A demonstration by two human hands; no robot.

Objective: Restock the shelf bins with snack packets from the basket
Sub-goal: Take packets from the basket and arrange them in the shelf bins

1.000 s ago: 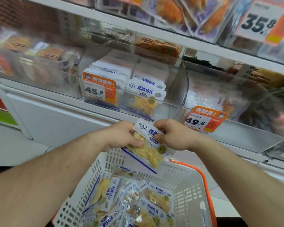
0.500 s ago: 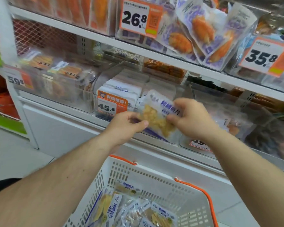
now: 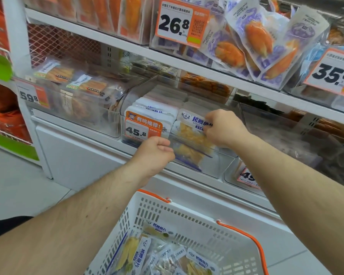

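Note:
A snack packet (image 3: 189,135) with yellow fish slices and a white-blue label stands upright at the front of the clear shelf bin (image 3: 222,165), on its right side. My right hand (image 3: 224,128) pinches the packet's top right corner inside the bin. In front of the bin's front wall and below the 45.8 price tag (image 3: 143,128), my left hand (image 3: 157,153) has its fingers curled and holds nothing that I can see. The white basket (image 3: 187,215) with orange handles sits below and holds several packets (image 3: 197,262) of the same kind.
White packets stand in rows behind the tag in the same bin. A clear bin (image 3: 72,108) tagged 59.8 is to the left, and another bin (image 3: 286,139) is to the right. The shelf above (image 3: 127,46) carries bins of orange snacks close overhead.
The packet went from above the basket up into the bin. My left hand has let go of it and dropped to the bin's front. My right hand still holds it.

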